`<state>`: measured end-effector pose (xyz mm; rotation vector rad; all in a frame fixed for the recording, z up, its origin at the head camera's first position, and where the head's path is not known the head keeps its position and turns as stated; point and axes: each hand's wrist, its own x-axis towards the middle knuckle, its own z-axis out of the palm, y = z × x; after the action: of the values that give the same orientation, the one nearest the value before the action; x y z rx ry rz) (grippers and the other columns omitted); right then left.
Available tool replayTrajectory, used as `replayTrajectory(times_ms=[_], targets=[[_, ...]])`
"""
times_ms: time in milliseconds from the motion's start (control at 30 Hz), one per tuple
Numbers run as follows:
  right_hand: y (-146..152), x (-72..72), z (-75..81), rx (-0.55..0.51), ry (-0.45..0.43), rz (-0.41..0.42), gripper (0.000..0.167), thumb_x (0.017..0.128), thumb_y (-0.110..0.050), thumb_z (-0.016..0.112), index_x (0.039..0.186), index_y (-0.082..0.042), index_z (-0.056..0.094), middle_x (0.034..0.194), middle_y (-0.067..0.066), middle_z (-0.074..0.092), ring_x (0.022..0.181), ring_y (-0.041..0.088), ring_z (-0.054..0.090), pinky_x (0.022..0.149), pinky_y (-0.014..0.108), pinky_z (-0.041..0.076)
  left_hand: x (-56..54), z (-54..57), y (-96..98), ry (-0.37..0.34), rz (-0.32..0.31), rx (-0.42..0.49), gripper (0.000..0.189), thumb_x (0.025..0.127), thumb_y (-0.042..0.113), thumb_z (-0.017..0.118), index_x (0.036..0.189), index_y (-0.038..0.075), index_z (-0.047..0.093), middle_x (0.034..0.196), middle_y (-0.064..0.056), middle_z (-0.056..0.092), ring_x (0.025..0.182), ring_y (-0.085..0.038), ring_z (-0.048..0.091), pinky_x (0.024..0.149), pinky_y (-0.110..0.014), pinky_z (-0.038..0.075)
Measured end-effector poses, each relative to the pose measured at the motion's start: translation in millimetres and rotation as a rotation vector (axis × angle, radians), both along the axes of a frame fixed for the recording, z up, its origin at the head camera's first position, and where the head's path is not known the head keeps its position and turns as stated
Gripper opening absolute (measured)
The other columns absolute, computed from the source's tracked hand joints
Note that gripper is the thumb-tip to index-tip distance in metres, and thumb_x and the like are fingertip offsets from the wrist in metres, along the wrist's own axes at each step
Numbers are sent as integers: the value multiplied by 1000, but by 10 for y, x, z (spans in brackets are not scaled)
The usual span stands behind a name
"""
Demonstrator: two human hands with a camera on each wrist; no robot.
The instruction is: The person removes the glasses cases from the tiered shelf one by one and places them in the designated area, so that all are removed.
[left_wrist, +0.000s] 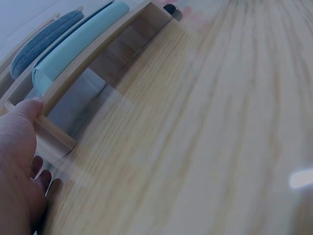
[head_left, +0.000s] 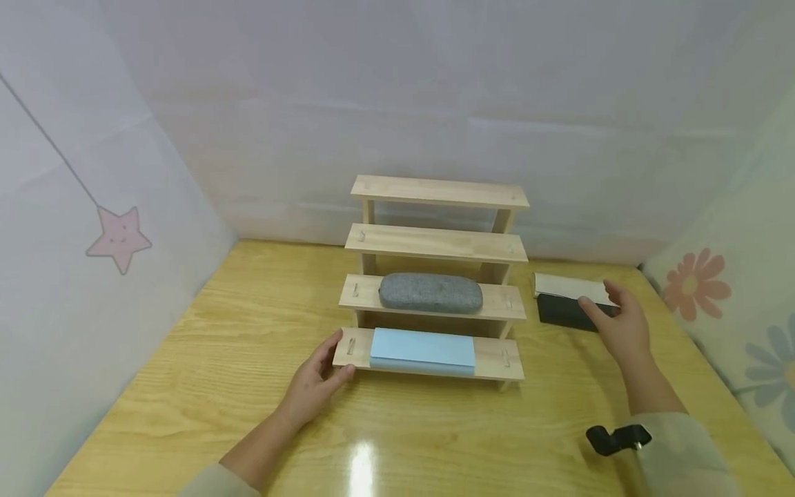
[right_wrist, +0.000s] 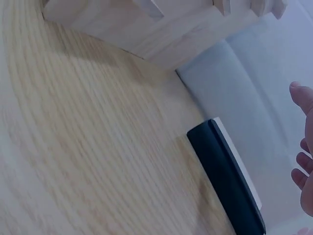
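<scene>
A wooden stepped display rack point(head_left: 437, 243) with several tiers stands mid-table. My left hand point(head_left: 315, 381) holds the left end of its lowest tier, thumb at the front corner and fingers along the side. On that tier lies a light blue flat-sided case point(head_left: 422, 348); one tier up sits a grey fabric glasses case point(head_left: 430, 292). My right hand point(head_left: 623, 324) hovers at the right end of a black case point(head_left: 565, 310), thumb and fingers spread with nothing between them. A white case point(head_left: 568, 284) lies right behind the black one. In the right wrist view, the black case point(right_wrist: 222, 174) is apart from the fingers.
The two upper tiers point(head_left: 435, 239) of the rack bear nothing. Behind the wooden table point(head_left: 248, 331) hangs a pale cloth backdrop point(head_left: 435, 90), with printed cloth along both sides. A black strap piece point(head_left: 617, 439) sticks out by the right sleeve.
</scene>
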<state>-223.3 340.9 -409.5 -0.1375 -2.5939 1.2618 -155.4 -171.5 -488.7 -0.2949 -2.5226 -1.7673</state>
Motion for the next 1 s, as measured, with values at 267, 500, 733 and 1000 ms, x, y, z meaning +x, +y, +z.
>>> replayTrajectory(times_ms=[267, 500, 733, 1000], targets=[[-183, -20, 207, 1, 16, 28, 79, 95, -49, 58, 154, -6, 28, 157, 22, 30, 137, 47, 33, 105, 63, 36, -17, 17, 4, 2, -3, 3, 72, 94, 24, 67, 153, 6, 30, 152, -21, 40, 142, -37, 37, 116, -50, 30], [-394, -15, 342, 20, 94, 128, 72, 96, -38, 62, 150, 1, 34, 152, 25, 36, 136, 47, 34, 106, 63, 34, -20, 19, 9, 10, -12, 15, 70, 95, 21, 66, 153, 4, 30, 151, -22, 42, 142, -37, 38, 116, -52, 30], [-576, 23, 428, 29, 31, 202, 75, 96, -44, 60, 153, -6, 30, 157, 21, 30, 136, 51, 32, 103, 68, 36, -13, 28, 11, 10, -18, 18, 70, 95, 20, 66, 153, 4, 30, 151, -23, 42, 142, -37, 37, 116, -51, 30], [-768, 64, 437, 4, 75, 242, 68, 95, -38, 63, 147, -4, 38, 152, 18, 39, 135, 44, 37, 107, 62, 35, 1, 4, 2, 0, -23, 11, 71, 95, 22, 66, 153, 5, 30, 153, -22, 38, 143, -36, 35, 116, -50, 28]])
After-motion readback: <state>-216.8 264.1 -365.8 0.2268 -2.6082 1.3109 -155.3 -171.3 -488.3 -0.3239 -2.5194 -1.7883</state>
